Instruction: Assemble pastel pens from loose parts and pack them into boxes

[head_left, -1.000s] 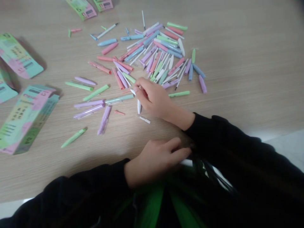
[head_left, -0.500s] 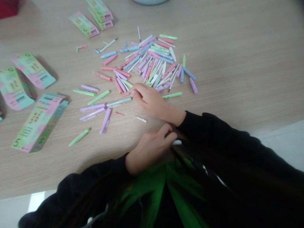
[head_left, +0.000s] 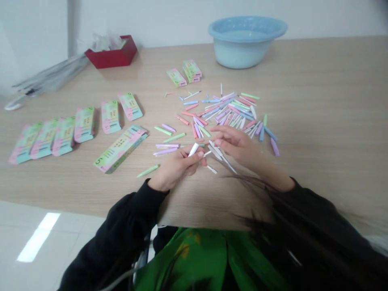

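My left hand [head_left: 180, 165] is closed around a white pen barrel [head_left: 193, 149], its end poking up past the thumb. A thin white piece shows by the fingertips. Facing it, my right hand [head_left: 241, 147] has its fingers stretched out and apart. Just under those fingertips are several white pen parts [head_left: 216, 152], among them a slim refill [head_left: 228, 165]; whether the fingers touch them I cannot tell. A small white piece [head_left: 212, 169] lies close to my left fingers. Beyond my right hand spreads a pile of pastel pen parts and refills [head_left: 230, 109].
Several pastel cartons [head_left: 85, 123] line the left side, with one long carton [head_left: 121, 149] nearer me. More small cartons [head_left: 192, 70] lie farther back. A blue basin [head_left: 242, 52], a red tissue box [head_left: 112, 56] and a folded umbrella [head_left: 51, 76] sit along the back.
The view has tilted up, bringing in the basin and tissue box. My left hand has come forward with a white barrel. My right hand has opened from a pinch, above white parts.
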### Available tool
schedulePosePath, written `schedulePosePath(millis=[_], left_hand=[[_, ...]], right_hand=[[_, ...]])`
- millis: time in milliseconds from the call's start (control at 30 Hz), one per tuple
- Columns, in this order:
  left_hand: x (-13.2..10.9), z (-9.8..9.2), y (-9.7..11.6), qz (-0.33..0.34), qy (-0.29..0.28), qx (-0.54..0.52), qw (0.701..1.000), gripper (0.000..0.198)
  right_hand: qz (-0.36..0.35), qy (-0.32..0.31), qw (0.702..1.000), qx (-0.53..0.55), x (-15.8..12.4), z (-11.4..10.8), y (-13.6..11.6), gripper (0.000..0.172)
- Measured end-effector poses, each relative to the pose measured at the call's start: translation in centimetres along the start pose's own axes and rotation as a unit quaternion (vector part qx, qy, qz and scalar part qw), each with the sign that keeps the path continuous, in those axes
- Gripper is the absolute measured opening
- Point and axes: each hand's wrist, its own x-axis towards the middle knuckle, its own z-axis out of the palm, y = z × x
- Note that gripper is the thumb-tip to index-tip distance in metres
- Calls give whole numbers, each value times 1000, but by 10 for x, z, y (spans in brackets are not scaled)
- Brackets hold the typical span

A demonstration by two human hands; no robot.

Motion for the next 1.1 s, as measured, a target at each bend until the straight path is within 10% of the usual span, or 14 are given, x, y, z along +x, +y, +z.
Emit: schedulePosePath(millis=[400,700,833,1000,1100], left_hand=[[0,10,26,40,-33,-67,996,34],[9,-29,20,-48,29,-165,985,23],[6,-48,27,-26,61,-150,986,15],[-7,-59,45,-17,49,-117,992,16],[-17,-56,54,-15,28,-95,995,14]], right_hand=[[-38,-18,992,115,1,22,-46,11],[91,157,965,189,15,-13,0,40],[99,78,969,211,-12,6,-14,45],[174,-300,919,188,-64,24,-35,28],[176,-246,938,172,-55,5,-30,14]])
